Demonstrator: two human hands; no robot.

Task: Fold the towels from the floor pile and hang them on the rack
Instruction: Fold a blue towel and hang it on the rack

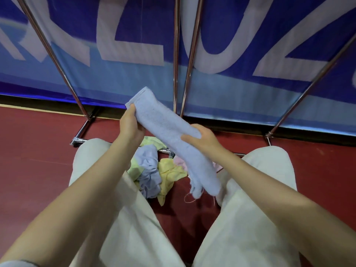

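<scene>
2 hands are seen on 1 folded light-blue towel (169, 139), held in the air above the knees as a long narrow strip, slanting from upper left to lower right. The upper end is gripped by the left hand (131, 128), thumb on the near face, other fingers hidden behind the cloth. The mid part is clasped by the right hand (202, 138), fingers curled over the top edge, thumb laid across the front. The lower end hangs free, w/ loose threads at its corner. Below, btwn the legs in pale trousers (119, 218), a floor pile (152, 172) of crumpled towels is seen: blue, yellow, green, pink. The pile lies on a dark red floor (36, 151), approx. against the base bar of the metal rack (79, 140). The rack's chrome tubes rise in front of a blue banner (134, 26) w/ large white letters.
</scene>
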